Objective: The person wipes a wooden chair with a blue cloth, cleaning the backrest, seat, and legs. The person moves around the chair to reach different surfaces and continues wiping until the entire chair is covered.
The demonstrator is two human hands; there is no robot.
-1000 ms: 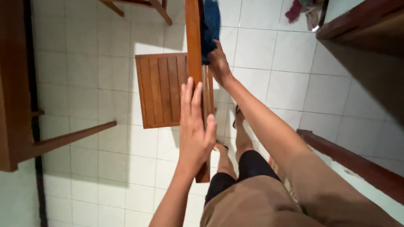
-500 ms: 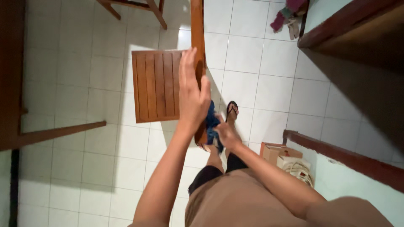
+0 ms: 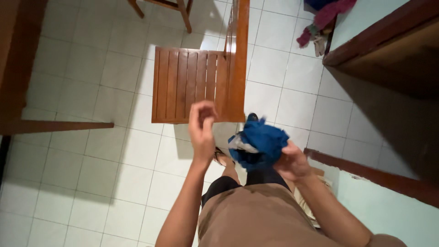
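Cloth (image 3: 258, 144), blue and bunched, sat in the right hand (image 3: 292, 161), whose fingers were closed around its lower edge; a pale patch showed on the side of the wad facing the left hand. The bundle rose above and to the inside of that right hand, held in front of the person's waist over the tan shorts (image 3: 256, 215).

Left hand (image 3: 202, 130) was raised just beside the cloth, apart from it, fingers loosely curled and holding nothing that could be seen. Directly beyond its fingertips stood the wooden chair (image 3: 192, 84): the slatted seat spread away from the hand, and the backrest post (image 3: 238, 64) ran as a long upright bar away from the person, its near end just past both hands.

Of the two, the left hand was nearer the seat's front edge, while the right hand with the cloth lay closer to the foot of the post. White tiled floor (image 3: 91, 155) lay beneath, with a dark wooden skirting (image 3: 366, 171) off to the right hand's outer side.
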